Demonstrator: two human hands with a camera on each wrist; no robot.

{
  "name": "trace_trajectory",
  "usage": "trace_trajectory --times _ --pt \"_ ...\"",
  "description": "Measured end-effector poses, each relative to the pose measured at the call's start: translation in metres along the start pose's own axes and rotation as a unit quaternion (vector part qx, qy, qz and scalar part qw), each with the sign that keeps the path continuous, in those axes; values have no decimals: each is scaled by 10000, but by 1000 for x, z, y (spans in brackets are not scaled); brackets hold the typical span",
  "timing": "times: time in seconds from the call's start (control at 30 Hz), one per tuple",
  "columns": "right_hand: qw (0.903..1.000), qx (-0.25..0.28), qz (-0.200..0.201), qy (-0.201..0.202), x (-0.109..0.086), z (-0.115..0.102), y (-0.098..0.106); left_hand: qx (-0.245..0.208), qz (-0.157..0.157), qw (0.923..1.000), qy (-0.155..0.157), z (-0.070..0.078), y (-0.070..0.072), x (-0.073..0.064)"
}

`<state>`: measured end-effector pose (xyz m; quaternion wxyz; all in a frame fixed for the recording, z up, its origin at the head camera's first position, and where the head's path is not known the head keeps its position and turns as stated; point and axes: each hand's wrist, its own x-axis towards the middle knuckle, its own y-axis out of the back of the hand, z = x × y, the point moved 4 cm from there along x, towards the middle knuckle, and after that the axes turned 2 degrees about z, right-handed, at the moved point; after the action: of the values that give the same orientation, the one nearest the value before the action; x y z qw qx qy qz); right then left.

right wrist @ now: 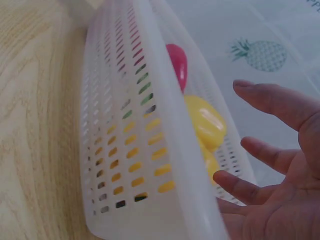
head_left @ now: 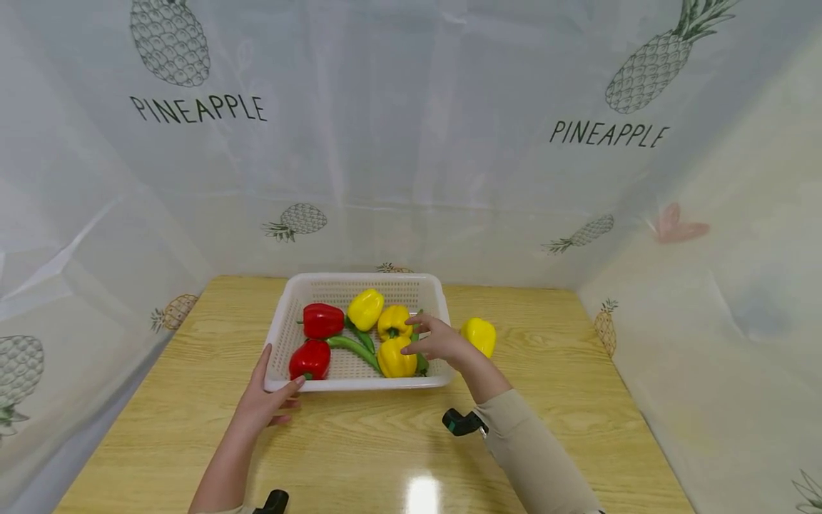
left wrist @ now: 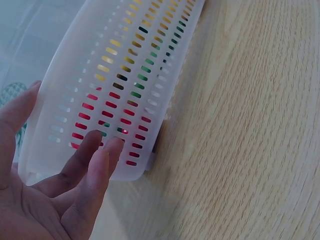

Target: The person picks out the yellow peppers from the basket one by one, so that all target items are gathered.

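Observation:
A white slotted plastic basket (head_left: 366, 385) stands on the wooden table. My left hand (head_left: 260, 403) grips its front left corner, with digits on the rim and against the slotted front wall (left wrist: 112, 95). Two red bell peppers (head_left: 323, 320) lie on the basket's left side. Three yellow bell peppers (head_left: 366, 309) sit toward the middle and right, with long green peppers (head_left: 352, 348) among them. Over the right side hovers my right hand (head_left: 439, 339), fingers spread above the yellow peppers and nothing held. In the right wrist view, the fingers (right wrist: 267, 155) are beside the rim.
Another yellow bell pepper (head_left: 479, 334) lies on the table, just right of the basket and partly behind my right wrist. Pineapple-printed plastic sheeting (head_left: 411, 143) encloses the back and sides of the wooden table (head_left: 347, 450).

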<state>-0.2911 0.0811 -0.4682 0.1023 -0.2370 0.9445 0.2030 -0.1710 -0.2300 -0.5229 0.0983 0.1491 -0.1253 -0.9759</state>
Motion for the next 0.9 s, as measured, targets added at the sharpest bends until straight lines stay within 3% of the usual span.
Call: trace_trajectory --times 0.23,0.57,0.9 --pt "9988 -6 -416 -241 10 11 -9 -36 -3 10000 -34 2 -1 0" --pt "9971 -122 -535 -530 24 22 -20 -1 28 10000 -19 -1 0 1" --pt "9956 -115 -739 -559 32 25 -27 -8 42 10000 -47 -5 0 4"
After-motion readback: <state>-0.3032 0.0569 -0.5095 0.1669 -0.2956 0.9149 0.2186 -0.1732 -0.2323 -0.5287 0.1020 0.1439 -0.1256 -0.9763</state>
